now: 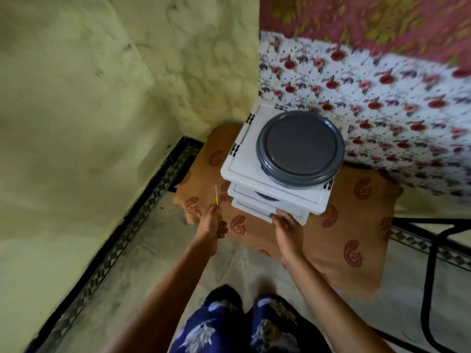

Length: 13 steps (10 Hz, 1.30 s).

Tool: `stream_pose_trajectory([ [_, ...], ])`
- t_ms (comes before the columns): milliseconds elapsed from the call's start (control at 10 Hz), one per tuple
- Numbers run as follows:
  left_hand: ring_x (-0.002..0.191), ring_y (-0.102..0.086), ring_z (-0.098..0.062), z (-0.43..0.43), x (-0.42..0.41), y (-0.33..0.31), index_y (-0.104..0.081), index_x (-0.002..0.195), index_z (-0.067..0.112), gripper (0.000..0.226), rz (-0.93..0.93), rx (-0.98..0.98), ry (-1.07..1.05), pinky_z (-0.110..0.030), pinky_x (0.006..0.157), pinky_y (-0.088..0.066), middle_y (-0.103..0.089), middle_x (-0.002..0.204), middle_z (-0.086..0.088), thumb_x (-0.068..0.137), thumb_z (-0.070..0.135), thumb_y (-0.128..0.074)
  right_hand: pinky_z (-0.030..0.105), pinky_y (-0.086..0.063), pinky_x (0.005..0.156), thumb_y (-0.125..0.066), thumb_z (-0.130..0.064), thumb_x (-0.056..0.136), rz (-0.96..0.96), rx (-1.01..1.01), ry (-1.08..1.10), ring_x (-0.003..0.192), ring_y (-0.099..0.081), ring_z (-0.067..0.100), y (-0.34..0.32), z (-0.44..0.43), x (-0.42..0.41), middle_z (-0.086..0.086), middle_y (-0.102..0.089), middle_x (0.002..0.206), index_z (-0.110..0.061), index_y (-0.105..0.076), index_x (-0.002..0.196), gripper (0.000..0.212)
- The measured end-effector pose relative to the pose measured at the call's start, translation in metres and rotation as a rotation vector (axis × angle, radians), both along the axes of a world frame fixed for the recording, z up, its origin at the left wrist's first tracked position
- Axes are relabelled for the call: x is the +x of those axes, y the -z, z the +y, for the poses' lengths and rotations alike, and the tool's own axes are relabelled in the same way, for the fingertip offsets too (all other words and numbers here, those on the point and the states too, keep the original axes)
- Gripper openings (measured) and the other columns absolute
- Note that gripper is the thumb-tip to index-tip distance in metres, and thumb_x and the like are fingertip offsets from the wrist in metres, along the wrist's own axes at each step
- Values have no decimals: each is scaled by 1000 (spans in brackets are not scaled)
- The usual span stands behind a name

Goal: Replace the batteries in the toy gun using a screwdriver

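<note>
Both hands reach down toward a white drawer unit beside the bed.

The left hand (212, 220) pinches a thin screwdriver (216, 197), its pale shaft pointing up and away from the person. The right hand (285, 222) touches the front of the lowest drawer (254, 207) of the drawer unit (242, 159); motion blur hides whether its fingers hook the edge. A round grey lid (300, 149) lies on top of the unit. The unit stands on an orange paisley cloth (344, 225) spread over the floor (153, 250), just beside a floral bedsheet (382, 98).
</note>
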<state>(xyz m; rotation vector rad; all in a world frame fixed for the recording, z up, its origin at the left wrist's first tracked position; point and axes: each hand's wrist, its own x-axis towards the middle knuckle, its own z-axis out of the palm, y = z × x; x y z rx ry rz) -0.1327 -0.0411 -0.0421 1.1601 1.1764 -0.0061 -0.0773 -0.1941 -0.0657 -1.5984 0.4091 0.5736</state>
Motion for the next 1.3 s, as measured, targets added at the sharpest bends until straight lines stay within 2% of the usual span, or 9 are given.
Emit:
stream_pose_trajectory([
  [100,48,-35,-13,13,0,-23,-52,86,15,23,-89,101,-12,-25,47,-28,-33,55,0,96,5,-33,15,-52,77,-52,0,91,-200,0,-74,85,-65,7,-36,10,5,13,-69,104,-3,-64,102,17],
  [200,47,-43,-10,25,22,-48,-64,87,13,27,-197,250,61,-23,44,-34,-46,55,-1,92,0,-41,15,-50,78,-53,-3,91,-493,5,-116,83,-65,-2,-65,19,28,8,-71,97,-9,-66,98,16],
  [300,55,-55,-14,38,56,-59,-66,72,20,25,-194,369,158,-20,44,-46,-63,64,-2,86,1,-57,11,-46,70,-54,-16,90,-938,-312,-161,87,-64,8,-85,20,53,0,-70,102,-12,-67,107,22],
  [400,75,-65,-23,48,94,-55,-69,75,18,12,-144,482,321,-30,71,-55,-73,84,-10,79,6,-69,30,-53,84,-55,-23,86,-1122,-667,-190,109,-61,25,-86,19,80,9,-66,117,-8,-62,119,37],
  [500,95,-67,-29,55,127,-48,-72,102,14,25,-31,648,543,-33,85,-54,-73,98,-13,77,15,-72,44,-29,113,-47,-36,92,-965,-901,-399,138,-34,29,-83,17,102,12,-42,145,-8,-41,140,56],
  [600,101,-64,-27,62,151,-45,-68,110,19,33,62,834,730,-27,78,-48,-70,106,-9,78,23,-71,34,-5,118,-33,-48,96,-764,-1011,-611,147,-8,20,-74,13,110,5,-13,158,-16,-16,150,65],
  [900,99,-64,-24,63,177,-24,-65,108,13,22,102,999,894,-31,82,-51,-68,107,-8,88,20,-59,25,9,114,10,-77,71,-709,-1016,-583,147,0,16,-57,14,105,0,-6,159,-20,-16,150,101],
  [1100,92,-64,-25,65,176,-19,-66,100,10,19,80,976,912,-29,73,-48,-69,100,-10,90,22,-54,23,11,111,-12,-60,87,-672,-1001,-585,147,3,15,-67,16,105,-1,-3,159,-21,-14,150,75],
  [1300,97,-63,-23,75,164,-21,-65,110,13,30,-41,890,842,-23,76,-44,-68,106,-7,86,29,-65,30,-5,119,-38,-38,98,-670,-856,-461,146,-7,17,-82,17,99,5,-13,158,-13,-17,149,61],
])
